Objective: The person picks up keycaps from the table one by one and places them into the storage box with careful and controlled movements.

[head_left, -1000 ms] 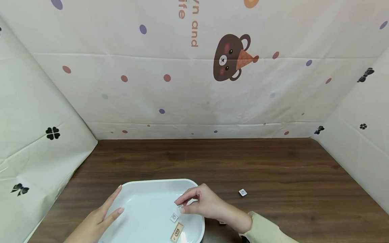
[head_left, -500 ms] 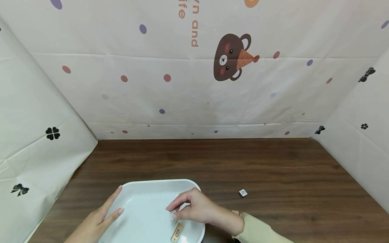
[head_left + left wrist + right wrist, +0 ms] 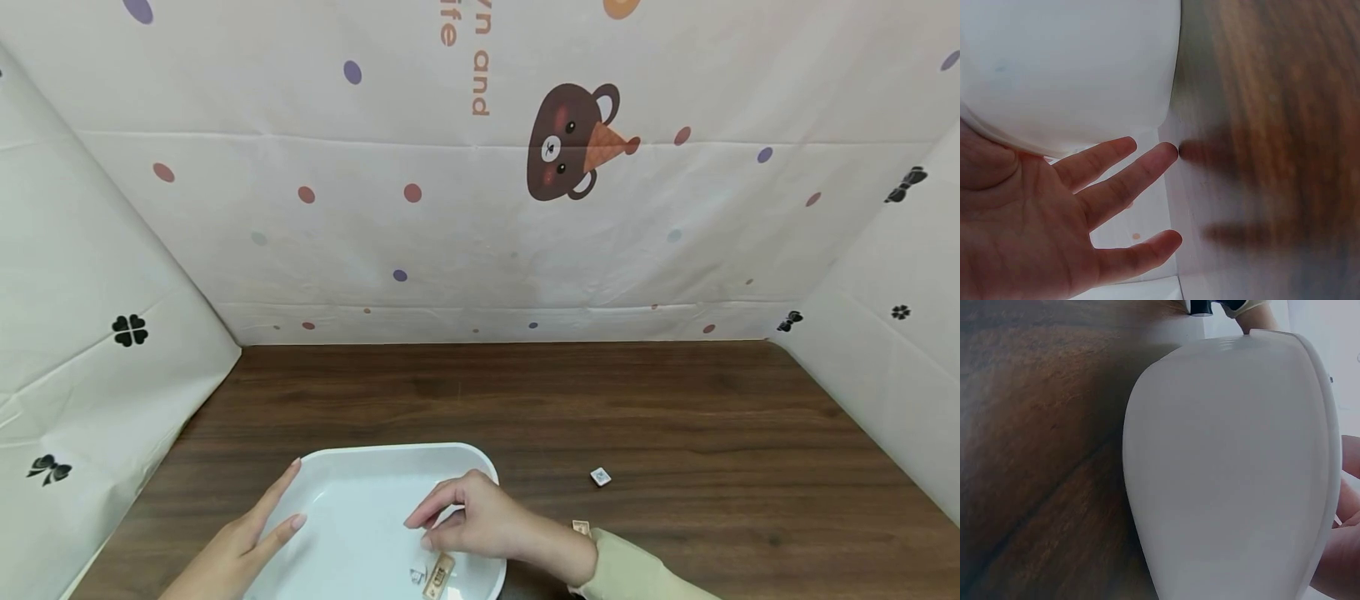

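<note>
A white tray (image 3: 390,447) stands at the table's near side. In the head view my left hand (image 3: 236,546) lies at its left rim, fingers straight and thumb over the edge. The left wrist view shows several straight fingers of that hand (image 3: 1116,187) spread outside the tray wall (image 3: 1085,62). My right hand (image 3: 480,517) hovers over the tray's right half, thumb and fingers bent and apart, with nothing seen between them. Under it are a small blurred white tile (image 3: 417,575) and a longer wooden tile (image 3: 438,577). The tray wall hides part of this hand (image 3: 1341,550) in the right wrist view.
On the brown wooden table (image 3: 712,417), right of the tray, lies a small white tile (image 3: 600,477). A small wooden piece (image 3: 581,527) is partly hidden by the right forearm. White patterned cloth (image 3: 337,208) walls in the back and sides.
My right hand has moved left and slightly nearer, and the white tile it held has left its fingers. A white tile now shows left of the wooden tile. The left hand has stayed put.
</note>
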### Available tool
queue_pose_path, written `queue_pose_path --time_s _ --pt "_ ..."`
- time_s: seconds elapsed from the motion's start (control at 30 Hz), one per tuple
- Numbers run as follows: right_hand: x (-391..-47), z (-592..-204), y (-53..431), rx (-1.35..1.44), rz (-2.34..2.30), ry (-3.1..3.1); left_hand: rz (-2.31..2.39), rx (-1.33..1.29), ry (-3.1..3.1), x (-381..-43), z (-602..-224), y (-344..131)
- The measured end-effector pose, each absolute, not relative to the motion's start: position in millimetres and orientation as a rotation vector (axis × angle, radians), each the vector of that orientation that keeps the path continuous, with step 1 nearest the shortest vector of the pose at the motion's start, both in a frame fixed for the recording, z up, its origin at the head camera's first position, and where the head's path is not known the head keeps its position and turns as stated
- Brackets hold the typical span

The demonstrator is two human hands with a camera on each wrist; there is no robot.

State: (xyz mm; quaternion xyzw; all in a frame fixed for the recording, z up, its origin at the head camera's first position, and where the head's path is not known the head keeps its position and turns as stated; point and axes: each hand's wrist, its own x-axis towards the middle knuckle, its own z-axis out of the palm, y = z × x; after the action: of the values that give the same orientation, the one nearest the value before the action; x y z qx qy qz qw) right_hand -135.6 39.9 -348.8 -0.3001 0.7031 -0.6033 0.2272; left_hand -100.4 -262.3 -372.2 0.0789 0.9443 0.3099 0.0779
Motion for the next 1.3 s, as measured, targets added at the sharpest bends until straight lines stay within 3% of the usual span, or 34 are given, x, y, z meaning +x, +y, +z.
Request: queue_pose_path --time_s 0.13,0.37,0.5,0.87,1.3 --pt "-134 -349 41 -0.918 -1.6 2.023 0.912 0.243 2.82 -101 -374 -263" --pt "-131 -353 46 -1.443 -1.178 2.432 0.914 0.239 2.824 -100 -374 -262" --pt "-128 -354 49 -1.586 -0.924 2.587 0.909 0.242 2.829 -101 -374 -263" --pt "-119 -358 61 -1.797 -0.312 2.818 0.92 0.223 2.787 -102 -375 -264" --pt "-115 -361 71 -1.866 -0.159 2.884 0.913 0.213 2.765 -103 -375 -264"
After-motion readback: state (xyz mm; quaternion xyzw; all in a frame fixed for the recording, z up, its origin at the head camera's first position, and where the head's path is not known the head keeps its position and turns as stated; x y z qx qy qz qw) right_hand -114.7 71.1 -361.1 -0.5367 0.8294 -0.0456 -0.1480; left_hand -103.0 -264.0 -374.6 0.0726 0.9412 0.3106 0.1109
